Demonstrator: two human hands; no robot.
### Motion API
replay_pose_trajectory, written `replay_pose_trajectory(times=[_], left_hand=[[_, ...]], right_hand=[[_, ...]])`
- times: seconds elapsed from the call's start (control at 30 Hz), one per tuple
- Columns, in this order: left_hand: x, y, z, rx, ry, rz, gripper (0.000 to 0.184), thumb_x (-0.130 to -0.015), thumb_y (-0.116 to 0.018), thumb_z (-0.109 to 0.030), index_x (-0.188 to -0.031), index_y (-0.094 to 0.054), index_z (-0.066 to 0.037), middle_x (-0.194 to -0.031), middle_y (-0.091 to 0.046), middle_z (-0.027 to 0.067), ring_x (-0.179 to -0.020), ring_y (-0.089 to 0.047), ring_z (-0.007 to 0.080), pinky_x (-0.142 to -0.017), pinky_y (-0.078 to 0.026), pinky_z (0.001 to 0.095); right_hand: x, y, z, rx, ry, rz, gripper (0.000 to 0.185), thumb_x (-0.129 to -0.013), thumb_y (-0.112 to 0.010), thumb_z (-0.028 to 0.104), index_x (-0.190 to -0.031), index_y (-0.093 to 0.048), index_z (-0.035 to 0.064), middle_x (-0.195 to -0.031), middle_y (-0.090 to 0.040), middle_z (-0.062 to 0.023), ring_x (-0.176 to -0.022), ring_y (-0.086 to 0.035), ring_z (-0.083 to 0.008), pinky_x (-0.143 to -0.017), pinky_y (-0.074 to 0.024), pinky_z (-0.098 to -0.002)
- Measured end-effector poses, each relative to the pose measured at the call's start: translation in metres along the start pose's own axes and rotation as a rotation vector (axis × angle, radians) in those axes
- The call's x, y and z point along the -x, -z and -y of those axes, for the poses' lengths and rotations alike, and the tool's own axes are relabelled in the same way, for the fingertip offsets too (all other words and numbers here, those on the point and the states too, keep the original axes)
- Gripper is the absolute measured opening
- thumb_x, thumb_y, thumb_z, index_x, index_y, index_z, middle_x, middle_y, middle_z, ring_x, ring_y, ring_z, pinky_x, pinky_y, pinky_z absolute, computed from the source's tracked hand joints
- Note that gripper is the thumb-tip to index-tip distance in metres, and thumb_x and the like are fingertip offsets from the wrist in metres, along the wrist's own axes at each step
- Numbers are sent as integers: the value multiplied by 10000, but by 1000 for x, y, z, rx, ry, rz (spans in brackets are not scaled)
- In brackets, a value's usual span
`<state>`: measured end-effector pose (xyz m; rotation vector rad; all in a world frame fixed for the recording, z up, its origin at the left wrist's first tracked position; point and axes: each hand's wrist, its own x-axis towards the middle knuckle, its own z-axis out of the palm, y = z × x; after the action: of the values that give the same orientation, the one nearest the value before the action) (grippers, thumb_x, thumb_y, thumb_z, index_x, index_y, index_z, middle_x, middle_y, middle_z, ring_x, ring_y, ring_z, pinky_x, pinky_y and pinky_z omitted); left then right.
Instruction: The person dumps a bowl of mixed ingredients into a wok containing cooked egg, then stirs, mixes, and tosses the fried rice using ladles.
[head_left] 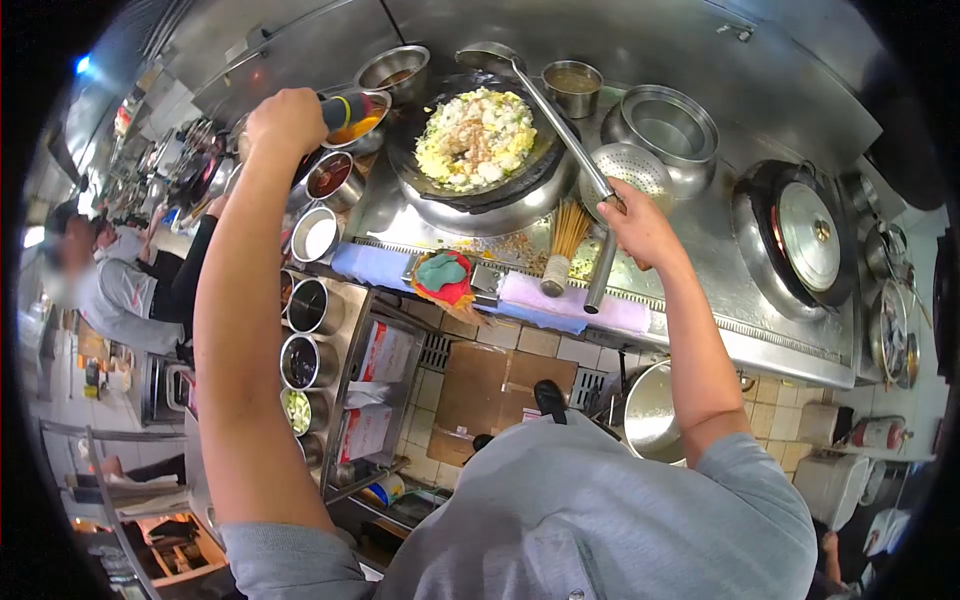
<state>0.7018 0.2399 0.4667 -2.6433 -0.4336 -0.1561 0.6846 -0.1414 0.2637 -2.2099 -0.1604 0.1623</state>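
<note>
My left hand (287,120) is closed round a dark handle (347,111) with a yellow-green band, which points toward the left rim of the wok (405,165). In the wok lies a heap of white and yellow chopped food (475,140) with brown bits on top. My right hand (637,225) grips the long handle of a metal ladle (560,125), whose bowl is beyond the wok's far rim. Under that hand lies a perforated skimmer (640,172), its handle reaching the counter's front edge. A bamboo brush (568,240) rests to the left of the skimmer handle.
Metal pots of sauce (330,175) and white seasoning (318,236) stand on the left. A lidded pot (808,235) sits at right, a water pot (668,125) behind the skimmer. Folded cloths (570,300) line the front edge. Another person (130,290) is at far left.
</note>
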Motion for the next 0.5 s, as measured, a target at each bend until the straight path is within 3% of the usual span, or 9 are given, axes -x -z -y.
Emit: replay_pose_trajectory(times=[0.1,0.17,0.23,0.27,0.33,0.37,0.4,0.43,0.5], left_hand=[[4,-48,13,303,-18,-61,402,-758,-666,-258,-1135,-695,-120,-1071,-698,140,-974,-681,297,-860,-534,408],[19,-81,14,690,-1,81,570,-696,-746,-391,-1199,-670,-134,-1044,-705,135,-942,-684,292,-836,-533,415],[48,-97,7,1011,138,88,552,-694,-800,-428,-1067,-690,-37,-943,-699,131,-842,-665,227,-764,-518,347],[61,-106,2,1137,304,95,526,-690,-808,-413,-1036,-695,-33,-963,-693,121,-870,-657,212,-801,-507,350],[67,-157,8,1778,221,-51,391,-713,-801,-223,-1032,-697,-23,-965,-703,109,-845,-661,192,-760,-524,345],[92,-141,18,1968,263,-167,333,-757,-769,-159,-1051,-687,-28,-936,-693,100,-816,-652,189,-749,-517,343],[124,-113,36,2202,382,-119,285,-789,-747,-137,-1050,-686,-41,-893,-679,79,-774,-636,176,-732,-508,341],[141,-114,58,2313,370,-193,283,-817,-729,-139,-1075,-662,-42,-874,-656,54,-754,-620,161,-712,-503,347],[194,-92,115,2336,320,-283,331,-840,-722,-188,-1120,-619,-43,-892,-646,46,-786,-620,146,-699,-505,317]], right_hand=[[-18,-18,7,-20,164,2,504,-914,-593,213,-1373,-471,43,-999,-667,-256,-950,-643,-408,-844,-496,-447],[-30,-37,15,181,398,-124,512,-930,-563,165,-1419,-431,88,-934,-677,-186,-780,-660,-313,-713,-512,-412],[-49,-57,30,319,365,-42,525,-906,-563,144,-1416,-442,121,-1082,-650,-266,-950,-639,-417,-823,-497,-464],[-58,-74,36,290,320,-8,526,-893,-557,140,-1408,-455,139,-1057,-646,-279,-947,-629,-434,-815,-498,-485],[-101,-117,8,380,293,77,543,-878,-563,183,-1409,-455,149,-1062,-648,-268,-970,-627,-427,-824,-499,-491],[-166,-150,-68,541,527,72,561,-864,-558,143,-1414,-448,144,-1083,-643,-266,-978,-626,-426,-831,-500,-491],[-162,-158,-58,527,380,185,594,-859,-546,105,-1437,-413,127,-1151,-620,-266,-1038,-608,-424,-873,-486,-481],[-135,-161,-35,392,296,244,624,-846,-535,88,-1450,-388,148,-1174,-608,-271,-1082,-589,-420,-891,-470,-474],[-147,-176,-58,374,242,262,612,-890,-485,108,-1482,-336,148,-1243,-582,-258,-1115,-573,-412,-929,-446,-446]])
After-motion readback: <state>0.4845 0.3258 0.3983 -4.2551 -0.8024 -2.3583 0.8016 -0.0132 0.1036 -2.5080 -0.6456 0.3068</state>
